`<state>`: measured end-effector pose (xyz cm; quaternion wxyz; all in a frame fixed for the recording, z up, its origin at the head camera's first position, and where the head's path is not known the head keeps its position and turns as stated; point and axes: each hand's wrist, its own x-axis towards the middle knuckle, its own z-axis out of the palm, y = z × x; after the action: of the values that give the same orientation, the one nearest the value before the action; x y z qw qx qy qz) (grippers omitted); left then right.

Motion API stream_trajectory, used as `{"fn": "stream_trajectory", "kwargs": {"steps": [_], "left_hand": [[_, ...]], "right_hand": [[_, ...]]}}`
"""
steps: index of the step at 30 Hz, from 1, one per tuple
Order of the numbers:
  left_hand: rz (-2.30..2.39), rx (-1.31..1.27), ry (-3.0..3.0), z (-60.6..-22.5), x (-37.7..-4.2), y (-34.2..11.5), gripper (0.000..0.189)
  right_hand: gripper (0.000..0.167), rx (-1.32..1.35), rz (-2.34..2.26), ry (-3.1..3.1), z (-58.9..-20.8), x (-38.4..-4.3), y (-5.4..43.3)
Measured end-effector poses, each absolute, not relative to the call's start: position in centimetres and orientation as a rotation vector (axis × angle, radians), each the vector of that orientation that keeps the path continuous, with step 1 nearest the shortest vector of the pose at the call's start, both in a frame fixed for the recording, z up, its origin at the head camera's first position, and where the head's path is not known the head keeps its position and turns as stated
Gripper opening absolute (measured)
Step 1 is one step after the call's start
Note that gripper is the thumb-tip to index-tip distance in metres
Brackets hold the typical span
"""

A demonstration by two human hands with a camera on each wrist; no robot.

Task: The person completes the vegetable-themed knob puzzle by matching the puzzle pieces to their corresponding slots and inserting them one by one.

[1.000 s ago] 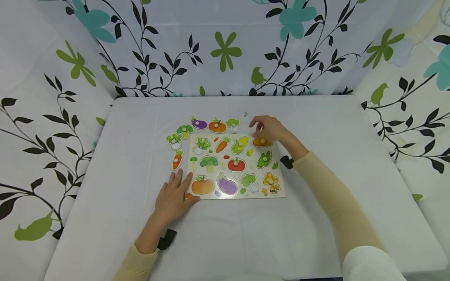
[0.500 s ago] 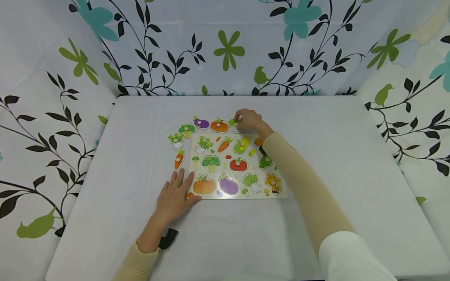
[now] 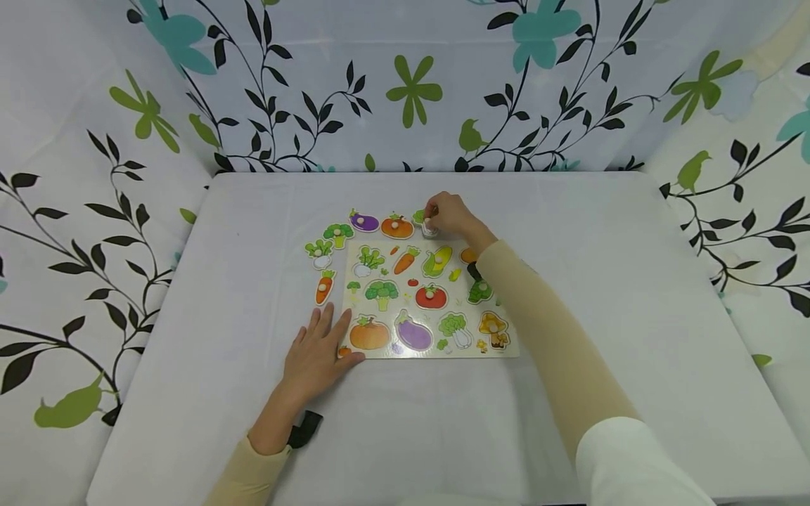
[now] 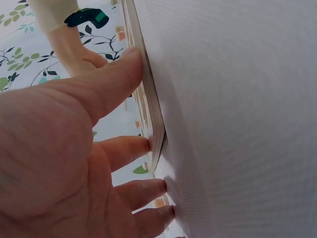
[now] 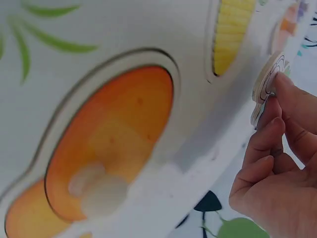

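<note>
A wooden vegetable puzzle board (image 3: 405, 354) lies flat on the table. Past its back edge, my right hand (image 3: 451, 213) pinches a bok choy puzzle piece (image 5: 265, 84) between thumb and fingers; in the right wrist view the piece is tilted on edge. Fingers partly cover its leafy top (image 3: 418, 216) in the head view. My left hand (image 3: 314, 355) rests with straight, spread fingers on the board's front left corner, thumb along the front edge. Potato (image 5: 116, 139), corn (image 3: 437, 261) and tomato (image 3: 432, 297) pieces sit in the board.
Along the board's back and left sides lie loose knobbed pieces: an eggplant (image 3: 365, 222), a pumpkin (image 3: 396, 227), a broccoli (image 3: 338, 235), a turnip (image 3: 319, 253) and a carrot (image 3: 324, 287). A white cloth covers the table (image 3: 569, 211). Patterned curtains (image 3: 354, 42) surround it.
My right hand has moved left from above the potato piece to the bok choy piece and now pinches it. The left hand keeps its place on the board's corner.
</note>
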<state>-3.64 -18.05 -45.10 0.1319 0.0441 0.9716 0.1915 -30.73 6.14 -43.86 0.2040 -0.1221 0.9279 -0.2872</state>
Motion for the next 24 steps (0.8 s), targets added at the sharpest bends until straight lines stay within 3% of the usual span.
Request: {"fn": "stream_trajectory", "kwargs": {"steps": [6,12,18,24], "left_hand": [[0.555,0.121,2.829,-45.4,-3.6,-18.1,0.080],[0.562,0.131,2.829,-45.8,-3.5,-18.2,0.080],[0.576,0.137,2.842,-46.0,-3.5,-18.2,0.080],[0.567,0.146,2.855,-46.0,-3.5,-18.3,0.080]], "right_hand": [[0.008,-0.487,-0.830,2.581,-42.0,-28.2,7.7],[0.003,-0.709,-0.786,2.552,-41.9,-22.4,10.0],[0.004,-0.742,-0.718,2.473,-42.3,-16.7,11.4],[0.009,-0.795,-0.613,2.487,-43.5,-13.4,12.1]]}}
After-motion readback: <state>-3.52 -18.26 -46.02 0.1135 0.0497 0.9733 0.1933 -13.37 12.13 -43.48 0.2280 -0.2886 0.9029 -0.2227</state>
